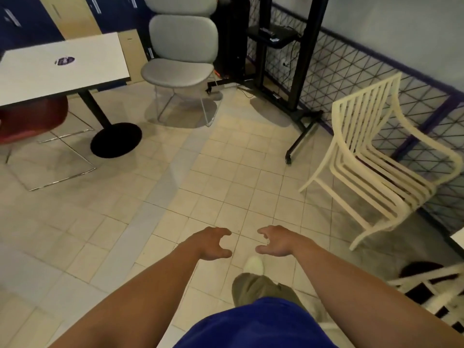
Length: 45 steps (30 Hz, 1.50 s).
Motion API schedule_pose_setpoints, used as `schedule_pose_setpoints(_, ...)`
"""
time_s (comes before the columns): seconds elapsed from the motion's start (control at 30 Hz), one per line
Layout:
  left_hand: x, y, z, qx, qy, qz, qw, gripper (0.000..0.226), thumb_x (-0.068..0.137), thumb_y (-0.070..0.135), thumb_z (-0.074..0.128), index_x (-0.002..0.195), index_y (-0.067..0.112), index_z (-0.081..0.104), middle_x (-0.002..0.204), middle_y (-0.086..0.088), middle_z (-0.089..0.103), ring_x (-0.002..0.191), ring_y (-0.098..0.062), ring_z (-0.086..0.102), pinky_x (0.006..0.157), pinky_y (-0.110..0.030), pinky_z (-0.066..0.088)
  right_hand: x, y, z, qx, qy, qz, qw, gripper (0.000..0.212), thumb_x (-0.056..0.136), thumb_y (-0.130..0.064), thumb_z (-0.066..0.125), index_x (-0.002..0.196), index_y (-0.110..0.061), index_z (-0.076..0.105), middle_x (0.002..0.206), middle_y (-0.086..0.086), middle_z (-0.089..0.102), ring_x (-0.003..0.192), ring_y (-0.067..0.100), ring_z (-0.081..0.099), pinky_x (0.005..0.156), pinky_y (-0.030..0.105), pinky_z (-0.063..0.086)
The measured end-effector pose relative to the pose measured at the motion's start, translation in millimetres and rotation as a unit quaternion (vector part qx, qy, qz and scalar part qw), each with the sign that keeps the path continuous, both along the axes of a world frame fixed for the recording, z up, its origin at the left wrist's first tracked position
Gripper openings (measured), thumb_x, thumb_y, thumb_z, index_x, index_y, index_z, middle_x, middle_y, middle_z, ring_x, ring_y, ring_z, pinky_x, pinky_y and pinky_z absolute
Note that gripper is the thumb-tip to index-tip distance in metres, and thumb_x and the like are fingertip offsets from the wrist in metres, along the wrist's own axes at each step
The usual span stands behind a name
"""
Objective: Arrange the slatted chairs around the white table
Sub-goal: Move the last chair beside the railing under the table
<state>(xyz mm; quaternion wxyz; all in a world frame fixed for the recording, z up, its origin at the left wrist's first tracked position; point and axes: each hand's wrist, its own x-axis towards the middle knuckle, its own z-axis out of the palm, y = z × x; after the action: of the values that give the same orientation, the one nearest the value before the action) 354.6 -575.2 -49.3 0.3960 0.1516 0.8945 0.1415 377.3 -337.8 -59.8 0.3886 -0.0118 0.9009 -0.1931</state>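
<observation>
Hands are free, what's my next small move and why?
Probably step right and grip the cream slatted chair: left hand and right hand hold nothing, and it stands by the mesh wall, apart from the white rectangular table.

Cream plastic slatted chair (376, 159), glossy floor tiles (226, 184)
</observation>
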Motion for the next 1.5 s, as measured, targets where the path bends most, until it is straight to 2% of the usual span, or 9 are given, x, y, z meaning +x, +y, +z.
schedule_pose_setpoints(0.17,-100,3,0,-0.018,0.005,0.013,1.0,0.074,0.088,0.051,0.065,0.153,0.034,0.032,0.157,-0.001,0.037,0.14,-0.022,0.04,0.114,-0.041,0.036,-98,11,-1,-0.011,-0.002,0.006,1.0,0.08,0.09,-0.054,0.059,0.155,-0.02,0.026,0.156,0.004,0.034,0.139,0.022,0.037,0.112,0.034,0.033)
schedule_pose_setpoints(0.5,-278,33,25,0.003,0.028,-0.007,1.0,0.073,0.089,0.047,0.066,0.153,0.031,0.035,0.155,-0.003,0.041,0.138,-0.022,0.044,0.112,-0.04,0.038,-259,35,23,-0.024,0.002,-0.025,0.999,0.079,0.09,-0.053,0.061,0.154,-0.02,0.028,0.152,0.004,0.041,0.134,0.021,0.044,0.107,0.031,0.037)
schedule_pose_setpoints(0.7,-386,51,9,-0.008,0.013,-0.084,0.996,0.073,0.09,0.049,0.066,0.153,0.031,0.034,0.157,-0.002,0.038,0.141,-0.023,0.04,0.115,-0.04,0.035,-336,54,8,-0.021,-0.006,-0.093,0.995,0.083,0.088,-0.057,0.061,0.154,-0.021,0.027,0.154,0.005,0.038,0.134,0.022,0.045,0.109,0.033,0.037)
schedule_pose_setpoints(0.93,-550,86,-1,-0.025,0.016,-0.2,0.979,0.074,0.088,0.05,0.067,0.152,0.032,0.034,0.155,-0.004,0.039,0.14,-0.022,0.04,0.114,-0.037,0.035,-433,68,-3,-0.013,0.0,-0.209,0.978,0.08,0.091,-0.056,0.057,0.155,-0.019,0.025,0.156,0.004,0.034,0.139,0.021,0.038,0.111,0.031,0.032)
schedule_pose_setpoints(1.07,-623,126,12,-0.03,0.01,-0.292,0.956,0.072,0.092,0.046,0.066,0.154,0.029,0.034,0.156,-0.003,0.039,0.14,-0.02,0.04,0.112,-0.029,0.033,-470,81,5,-0.034,0.011,-0.31,0.95,0.08,0.092,-0.057,0.056,0.156,-0.021,0.023,0.158,0.002,0.03,0.141,0.02,0.034,0.115,0.031,0.028)
schedule_pose_setpoints(1.23,-687,194,20,-0.031,0.01,-0.37,0.928,0.071,0.091,0.049,0.066,0.153,0.034,0.034,0.154,-0.001,0.039,0.137,-0.019,0.042,0.11,-0.029,0.035,-494,114,11,-0.038,0.037,-0.405,0.913,0.08,0.092,-0.055,0.056,0.155,-0.018,0.024,0.158,0.003,0.032,0.14,0.022,0.036,0.113,0.033,0.031)
schedule_pose_setpoints(1.5,-753,367,22,-0.038,0.03,-0.478,0.877,0.071,0.09,0.047,0.068,0.152,0.032,0.036,0.154,-0.003,0.04,0.136,-0.017,0.042,0.106,-0.025,0.035,-530,219,10,-0.051,0.124,-0.555,0.821,0.079,0.092,-0.052,0.059,0.154,-0.016,0.026,0.153,0.004,0.04,0.138,0.023,0.04,0.113,0.033,0.031)
